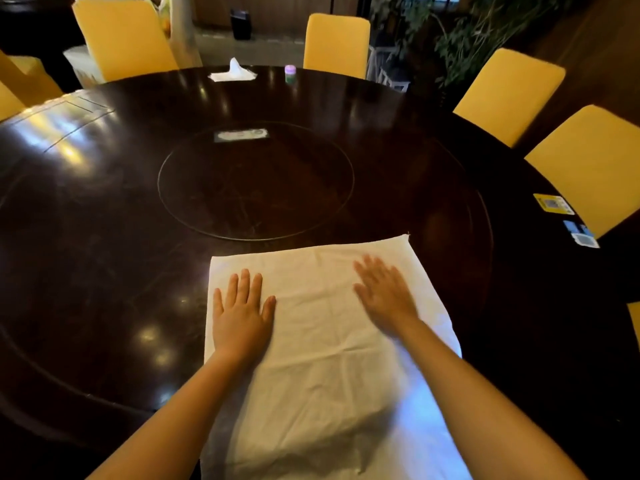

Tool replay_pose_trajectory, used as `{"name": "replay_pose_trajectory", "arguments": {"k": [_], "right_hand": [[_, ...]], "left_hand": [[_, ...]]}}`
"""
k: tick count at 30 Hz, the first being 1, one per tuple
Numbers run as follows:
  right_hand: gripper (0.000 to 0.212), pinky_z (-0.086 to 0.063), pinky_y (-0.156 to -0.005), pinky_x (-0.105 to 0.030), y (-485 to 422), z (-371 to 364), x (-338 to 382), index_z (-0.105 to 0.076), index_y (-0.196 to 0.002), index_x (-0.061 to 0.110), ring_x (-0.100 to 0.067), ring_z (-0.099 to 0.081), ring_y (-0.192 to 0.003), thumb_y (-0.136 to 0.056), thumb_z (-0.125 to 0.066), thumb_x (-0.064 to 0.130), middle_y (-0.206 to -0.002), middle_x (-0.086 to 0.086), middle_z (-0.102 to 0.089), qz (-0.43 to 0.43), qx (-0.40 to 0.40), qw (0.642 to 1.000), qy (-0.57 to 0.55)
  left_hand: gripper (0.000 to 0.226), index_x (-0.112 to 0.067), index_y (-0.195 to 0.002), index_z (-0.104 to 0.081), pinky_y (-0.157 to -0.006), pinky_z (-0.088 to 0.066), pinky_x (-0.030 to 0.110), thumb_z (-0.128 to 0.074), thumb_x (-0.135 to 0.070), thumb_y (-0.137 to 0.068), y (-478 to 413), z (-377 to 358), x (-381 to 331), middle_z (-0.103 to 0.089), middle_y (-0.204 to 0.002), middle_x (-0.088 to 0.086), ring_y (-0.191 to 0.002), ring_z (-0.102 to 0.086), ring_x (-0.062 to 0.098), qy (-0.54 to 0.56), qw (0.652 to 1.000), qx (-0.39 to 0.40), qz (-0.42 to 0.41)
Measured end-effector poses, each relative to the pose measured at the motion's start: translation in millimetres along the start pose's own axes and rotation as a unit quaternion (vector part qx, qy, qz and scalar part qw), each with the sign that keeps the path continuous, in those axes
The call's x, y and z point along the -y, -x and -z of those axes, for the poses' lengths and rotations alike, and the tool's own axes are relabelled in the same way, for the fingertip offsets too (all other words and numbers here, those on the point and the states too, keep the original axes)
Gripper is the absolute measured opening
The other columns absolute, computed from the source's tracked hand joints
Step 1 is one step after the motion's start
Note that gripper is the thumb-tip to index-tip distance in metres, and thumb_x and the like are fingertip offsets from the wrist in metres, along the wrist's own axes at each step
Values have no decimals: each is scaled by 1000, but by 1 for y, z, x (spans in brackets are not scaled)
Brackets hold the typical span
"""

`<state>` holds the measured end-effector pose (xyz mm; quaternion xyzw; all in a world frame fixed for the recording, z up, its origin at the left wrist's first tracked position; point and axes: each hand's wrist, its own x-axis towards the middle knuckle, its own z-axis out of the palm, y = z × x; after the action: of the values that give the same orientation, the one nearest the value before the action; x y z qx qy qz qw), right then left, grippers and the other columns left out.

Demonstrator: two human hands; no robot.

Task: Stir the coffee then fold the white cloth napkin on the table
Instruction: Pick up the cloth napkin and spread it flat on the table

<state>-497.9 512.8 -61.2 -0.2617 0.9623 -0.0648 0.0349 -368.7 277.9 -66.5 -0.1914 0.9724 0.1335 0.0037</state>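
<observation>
The white cloth napkin lies spread flat on the near side of the dark round table, reaching to the bottom of the view, with light creases across it. My left hand rests palm down on its left part, fingers apart. On the right part lies my right hand, also flat and open, blurred by motion. Neither hand holds anything. No coffee cup or spoon shows in the view.
A round inset turntable fills the table's middle. At the far edge sit a white tissue pack and a small purple-lidded jar. Cards lie at the right rim. Yellow chairs ring the table.
</observation>
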Motion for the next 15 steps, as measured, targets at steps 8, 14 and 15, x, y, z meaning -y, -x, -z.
{"name": "replay_pose_trajectory", "arguments": {"k": [8,14,15], "right_hand": [[70,-6,-116,-43,36,19,-52,-23,-146,12,-24,-12,-145,-90,-6,50,-156,-9,-18,-100,-23,994,42],[41,-22,-111,-36,167,-28,78,-46,-129,8,-26,-39,-132,-99,-28,28,-139,-13,-46,241,-92,960,-112],[39,-20,-113,-35,193,-37,87,-46,-129,10,-23,-34,-135,-98,-32,28,-142,-10,-42,284,-79,949,-113]], "left_hand": [[65,-12,-146,-22,-116,-4,45,-10,-49,-94,14,7,-1,-14,-155,11,-144,-7,27,-18,999,-35,-29],[60,-9,-142,-30,-114,-9,37,-37,-33,-87,158,-36,-37,-20,-154,7,-142,-16,22,44,980,-105,-165],[63,-10,-145,-23,-115,-8,36,-37,-32,-88,185,-49,-34,-11,-157,3,-143,-11,20,57,979,-110,-164]]}}
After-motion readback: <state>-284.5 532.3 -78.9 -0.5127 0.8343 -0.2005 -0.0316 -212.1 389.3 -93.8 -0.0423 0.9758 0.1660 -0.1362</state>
